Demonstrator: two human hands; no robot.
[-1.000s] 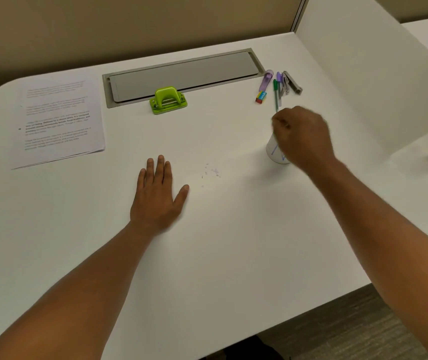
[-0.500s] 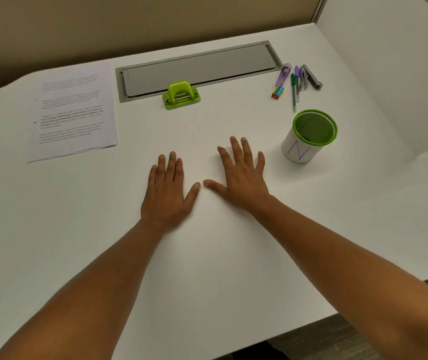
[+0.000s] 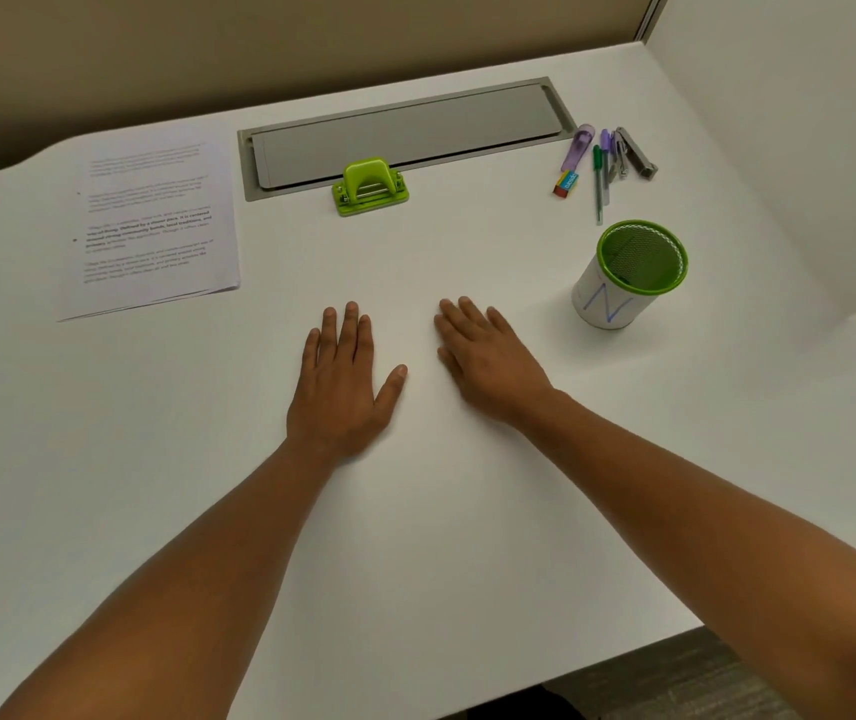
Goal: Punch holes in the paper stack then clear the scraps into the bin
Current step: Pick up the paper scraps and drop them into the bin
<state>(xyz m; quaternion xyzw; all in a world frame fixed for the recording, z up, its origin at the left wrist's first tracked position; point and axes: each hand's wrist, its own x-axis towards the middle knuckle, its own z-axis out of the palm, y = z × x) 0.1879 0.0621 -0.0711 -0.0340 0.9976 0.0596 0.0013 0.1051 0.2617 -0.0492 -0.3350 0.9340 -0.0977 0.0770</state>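
My left hand and my right hand lie flat, palms down, side by side on the white desk, holding nothing. The printed paper stack rests at the back left. A lime-green hole punch stands behind my hands, against the grey cable cover. The small bin, a green mesh cup wrapped in white paper with a blue mark, stands upright to the right of my right hand. No scraps show on the desk between my hands.
A grey cable-tray cover runs along the back. Pens, a purple marker, an eraser and a stapler lie at the back right. A white divider panel rises on the right. The desk's front edge falls off at lower right.
My right hand left the bin and came down flat beside my left hand. The scraps seen on the desk a second ago no longer show. The left hand stayed put.
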